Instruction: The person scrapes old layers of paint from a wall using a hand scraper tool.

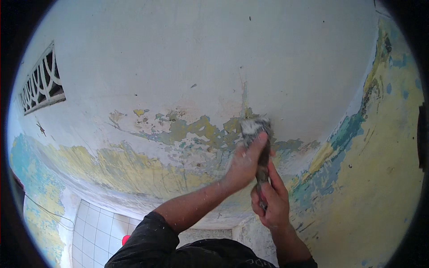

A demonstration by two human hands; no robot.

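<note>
A paint scraper (256, 126) with a wide, whitish-smeared blade is pressed against the wall (192, 58) ahead of me. My left hand (245, 164) is closed near the top of its dark handle, thumb stretched toward the blade. Lower down, my right hand (273, 201) wraps round the handle's end. The blade lies at the right end of a band of peeling paint (192, 131), where olive, yellow and greenish layers show under the white coat. Pale dust specks my left forearm. The blade's front edge is blurred, so its exact contact cannot be made out.
A vent grille (43, 82) is set in the wall at upper left. To the right, a corner meets a yellow wall (375, 178) with flaking green paint. White floor tiles (96, 228), a red object (125, 240) and a thin cable (49, 213) show at lower left.
</note>
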